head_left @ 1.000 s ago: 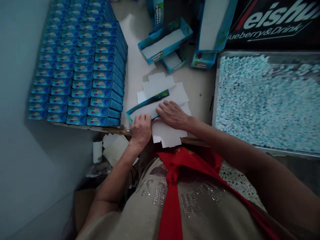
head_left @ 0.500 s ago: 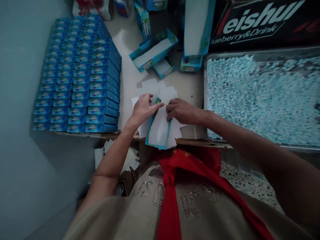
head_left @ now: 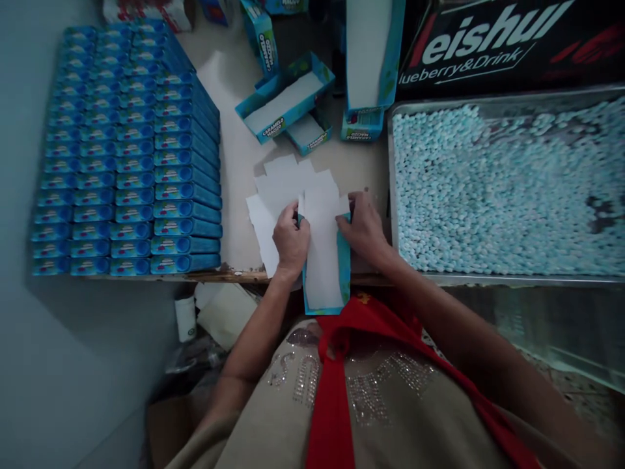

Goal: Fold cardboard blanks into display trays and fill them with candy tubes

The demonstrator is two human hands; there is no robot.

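1. Centrally, the part-folded carton (head_left: 322,260) overhangs the front edge of the table (head_left: 234,176); left hand (head_left: 291,240) and right hand (head_left: 356,218) each pinch a side near its far end.
2. Creasing both far corners squarely should hold the walls even.
3. Flat blanks (head_left: 278,185) crowd the left; beyond, stacked blue packs (head_left: 188,195), open cartons (head_left: 286,104) behind, a metal tray (head_left: 392,195) rightward.
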